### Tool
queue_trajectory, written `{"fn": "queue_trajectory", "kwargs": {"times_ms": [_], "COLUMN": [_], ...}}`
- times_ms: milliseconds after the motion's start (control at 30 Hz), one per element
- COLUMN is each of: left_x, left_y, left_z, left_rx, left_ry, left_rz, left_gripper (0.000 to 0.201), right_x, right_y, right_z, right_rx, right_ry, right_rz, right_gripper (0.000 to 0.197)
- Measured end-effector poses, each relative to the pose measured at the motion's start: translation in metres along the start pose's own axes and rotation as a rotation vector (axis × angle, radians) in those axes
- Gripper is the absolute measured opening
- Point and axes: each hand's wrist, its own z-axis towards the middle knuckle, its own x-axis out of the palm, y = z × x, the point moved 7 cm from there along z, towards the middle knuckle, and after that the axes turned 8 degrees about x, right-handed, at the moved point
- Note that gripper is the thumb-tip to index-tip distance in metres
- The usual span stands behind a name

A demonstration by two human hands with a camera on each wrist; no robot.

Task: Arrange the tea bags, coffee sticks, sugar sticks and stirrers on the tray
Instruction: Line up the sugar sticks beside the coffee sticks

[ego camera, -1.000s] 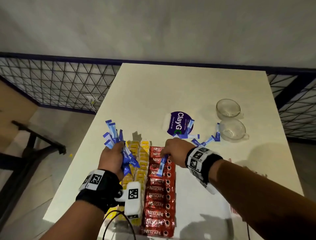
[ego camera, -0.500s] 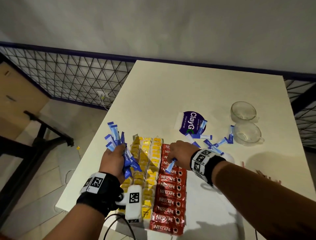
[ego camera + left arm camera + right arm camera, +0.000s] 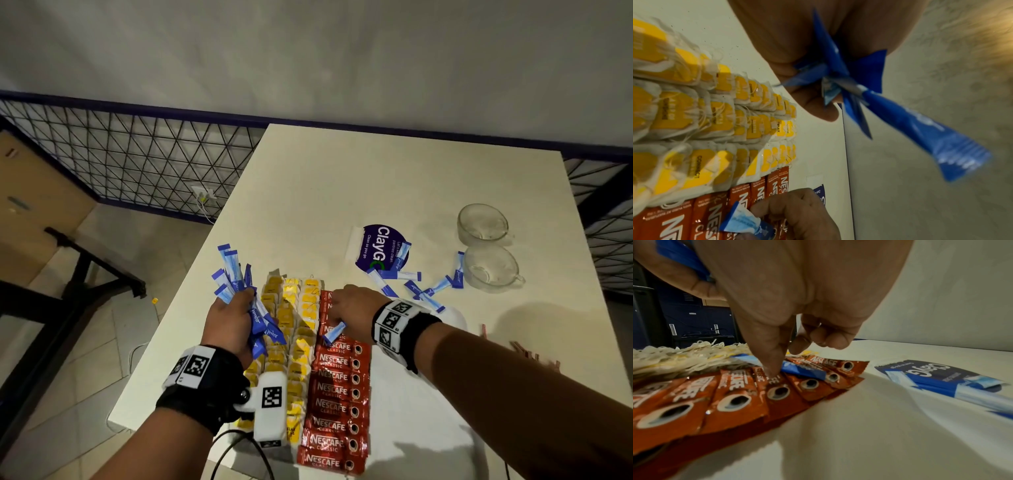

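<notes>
My left hand (image 3: 226, 322) grips a fanned bundle of blue sugar sticks (image 3: 233, 270) above the left rows of yellow tea bags (image 3: 294, 329); the wrist view shows the bundle (image 3: 900, 116) sticking out of the fist. My right hand (image 3: 346, 308) pinches a single blue sugar stick (image 3: 335, 331) low over the far end of the row of red Nescafe coffee sticks (image 3: 337, 407). In the right wrist view the thumb presses that stick (image 3: 803, 369) against the coffee sticks (image 3: 735, 394). Tea bags and coffee sticks lie in rows on a white tray (image 3: 421, 421).
Loose blue sugar sticks (image 3: 424, 291) lie scattered beyond my right wrist, some on a purple ClayGo sachet (image 3: 380, 246). Two glass cups (image 3: 483, 222) stand at the right. Red stirrers (image 3: 527, 353) lie by my right forearm. The table's left edge drops to the floor.
Both hands keep their grips and stay almost in place over the tea bags and coffee sticks. The head view has shifted, so everything sits further right in the frame.
</notes>
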Motion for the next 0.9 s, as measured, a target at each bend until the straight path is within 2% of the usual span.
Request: {"fn": "queue_trajectory", "kwargs": {"times_ms": [100, 167, 267, 367, 467, 533, 633, 767, 833, 900], "left_x": [-0.001, 0.0, 0.004, 0.018, 0.043, 0.064, 0.094, 0.117, 0.125, 0.132], "left_y": [-0.001, -0.001, -0.003, -0.002, 0.0, 0.001, 0.004, 0.003, 0.002, 0.0], "left_z": [-0.001, -0.001, -0.002, -0.004, -0.01, -0.018, -0.033, -0.051, -0.054, -0.057], "left_rx": [0.003, 0.013, 0.045, 0.081, 0.118, 0.134, 0.172, 0.217, 0.258, 0.289], "left_ry": [0.005, 0.012, 0.058, 0.153, 0.266, 0.35, 0.49, 0.58, 0.609, 0.64], "left_rz": [0.008, 0.016, 0.053, 0.14, 0.216, 0.24, 0.265, 0.307, 0.347, 0.377], "left_gripper": [0.014, 0.014, 0.011, 0.012, 0.013, 0.014, 0.019, 0.017, 0.015, 0.022], "right_x": [-0.004, -0.018, -0.044, -0.047, -0.045, -0.041, -0.03, -0.015, -0.01, -0.008], "right_y": [0.003, 0.0, -0.034, -0.077, -0.088, -0.084, -0.078, -0.074, -0.071, -0.068], "right_z": [-0.003, -0.011, -0.028, -0.048, -0.065, -0.075, -0.085, -0.093, -0.093, -0.094], "right_rx": [-0.01, 0.004, 0.167, 0.352, 0.342, 0.343, 0.385, 0.482, 0.499, 0.507], "right_ry": [-0.009, -0.071, -0.258, -0.381, -0.448, -0.441, -0.431, -0.442, -0.414, -0.384], "right_rz": [0.02, 0.156, 0.656, 1.193, 1.711, 1.917, 2.042, 2.116, 2.163, 2.169], "right_gripper": [0.027, 0.022, 0.011, 0.021, 0.02, 0.015, 0.009, 0.003, 0.011, 0.013]}}
